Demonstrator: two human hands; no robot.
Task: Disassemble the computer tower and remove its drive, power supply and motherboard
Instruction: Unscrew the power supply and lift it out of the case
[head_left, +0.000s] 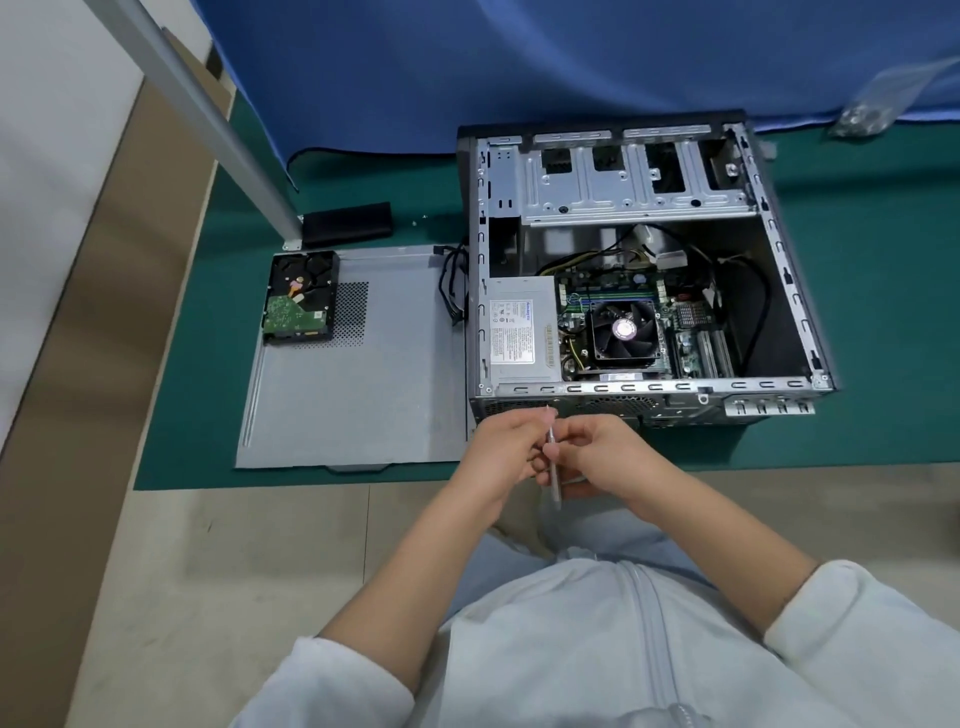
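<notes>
I see the computer tower (644, 270) lying on its side on the green bench (197, 364), its open side facing up. Inside it, the power supply (522, 332) sits in the near left corner, a grey box with a label on top. Just right of it is the motherboard (644, 312), with a black cooling fan (623, 330) mounted on it. Black cables (748, 306) loop through the right part of the case, and the metal drive bays (634, 176) run along the far side.

To the left of the tower, touching its wall, the grey side panel (363, 374) lies flat on the bench. The drive (300, 297) rests on the far left corner of that panel, circuit board up. A bundle of black cables (452, 286) hangs out between the panel and the tower. A black box (347, 223) lies farther back, beside a white post (208, 119).

My left hand (501, 449) and right hand (608, 457) meet just in front of the tower's near wall. Both have curled fingers closed around a thin metal screwdriver (554, 457), which stands nearly upright between them, its tip up near the tower's lower edge. I cannot tell whether the tip touches the case.

A clear plastic bag (878, 104) lies at the far right against the blue cloth (519, 62).
</notes>
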